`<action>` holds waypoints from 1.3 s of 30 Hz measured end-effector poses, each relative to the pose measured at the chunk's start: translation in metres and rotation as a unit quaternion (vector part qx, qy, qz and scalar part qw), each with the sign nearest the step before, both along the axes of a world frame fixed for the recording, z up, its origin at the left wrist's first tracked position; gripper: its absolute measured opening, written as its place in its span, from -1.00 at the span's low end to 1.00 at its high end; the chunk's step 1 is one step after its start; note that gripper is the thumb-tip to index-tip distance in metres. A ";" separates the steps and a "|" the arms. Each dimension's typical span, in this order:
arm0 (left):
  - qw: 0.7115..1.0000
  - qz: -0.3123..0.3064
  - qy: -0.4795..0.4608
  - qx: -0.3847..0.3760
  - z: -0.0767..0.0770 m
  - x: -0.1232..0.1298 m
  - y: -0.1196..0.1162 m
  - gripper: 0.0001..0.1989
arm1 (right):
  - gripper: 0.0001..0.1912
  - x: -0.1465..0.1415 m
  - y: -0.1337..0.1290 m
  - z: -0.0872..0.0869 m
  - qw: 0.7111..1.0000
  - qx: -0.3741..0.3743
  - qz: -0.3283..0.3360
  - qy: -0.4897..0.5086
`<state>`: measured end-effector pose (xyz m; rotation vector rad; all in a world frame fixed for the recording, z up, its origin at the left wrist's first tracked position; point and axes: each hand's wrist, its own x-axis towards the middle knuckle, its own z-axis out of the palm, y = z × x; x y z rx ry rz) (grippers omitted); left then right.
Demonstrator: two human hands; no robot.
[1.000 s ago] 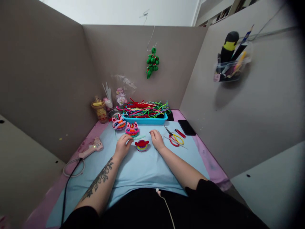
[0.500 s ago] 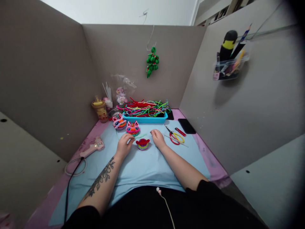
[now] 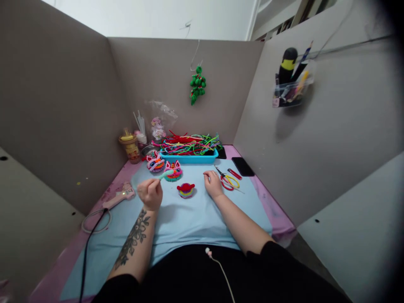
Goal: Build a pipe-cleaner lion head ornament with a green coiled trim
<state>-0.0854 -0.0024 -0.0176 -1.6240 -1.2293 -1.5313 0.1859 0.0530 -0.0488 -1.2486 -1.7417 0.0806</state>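
Observation:
My left hand (image 3: 150,194) is raised over the left side of the blue cloth, its fingers closed on a short mint-green pipe cleaner (image 3: 166,174) that points up and to the right. My right hand (image 3: 212,182) rests on the cloth left of the scissors, fingers curled together; whatever they may hold is hidden. Between the hands lies a small rainbow-striped pipe-cleaner piece (image 3: 185,190) with a red top. Behind it stands a pink-eared animal head (image 3: 173,171) of pipe cleaners, partly covered by the mint piece. A similar head (image 3: 155,162) sits to its left.
A blue tray (image 3: 189,159) heaped with coloured pipe cleaners stands at the back. Scissors (image 3: 229,181), a red cutter (image 3: 235,174) and a phone (image 3: 243,166) lie on the right. A pink glue gun (image 3: 120,196) with its cord and a drink cup (image 3: 131,148) are at left.
My left hand has lifted and moved left, carrying the mint-green pipe cleaner away from the rainbow piece. My right hand stays low on the cloth, a little nearer the scissors.

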 end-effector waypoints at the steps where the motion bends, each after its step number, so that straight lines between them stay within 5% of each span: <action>1: 1.000 0.022 0.003 -0.001 0.000 -0.002 0.001 -0.94 | -0.80 0.007 -0.001 0.001 1.000 -0.006 -0.024 -0.014; 7: 0.978 -0.010 0.061 -0.201 0.002 0.005 0.010 -0.88 | -0.95 0.048 -0.001 -0.011 0.984 -0.079 -0.148 -0.067; 15: 0.953 -0.083 -0.065 -0.283 -0.011 0.004 0.013 -0.82 | -0.83 0.045 0.005 -0.011 0.982 -0.036 -0.171 -0.072; 17: 0.943 -0.111 -0.103 -0.297 -0.010 0.004 0.013 -0.81 | -0.84 0.038 -0.003 -0.003 0.987 -0.034 -0.143 -0.060; 21: 0.941 -0.146 -0.139 -0.271 0.004 0.011 0.003 -0.82 | -0.80 0.013 -0.031 0.021 1.000 0.002 0.024 -0.010; 26: 0.948 -0.158 -0.157 -0.227 0.043 0.028 -0.031 -0.83 | -0.85 -0.030 -0.077 0.069 0.972 0.056 0.219 0.057; 32: 0.929 -0.216 -0.179 -0.241 0.084 0.046 -0.062 -0.85 | -0.92 -0.056 -0.104 0.113 0.957 -0.020 0.239 0.165; 39: 0.934 -0.231 -0.119 -0.245 0.075 0.057 -0.064 -0.90 | -0.83 -0.062 -0.099 0.106 0.907 -0.156 0.244 0.304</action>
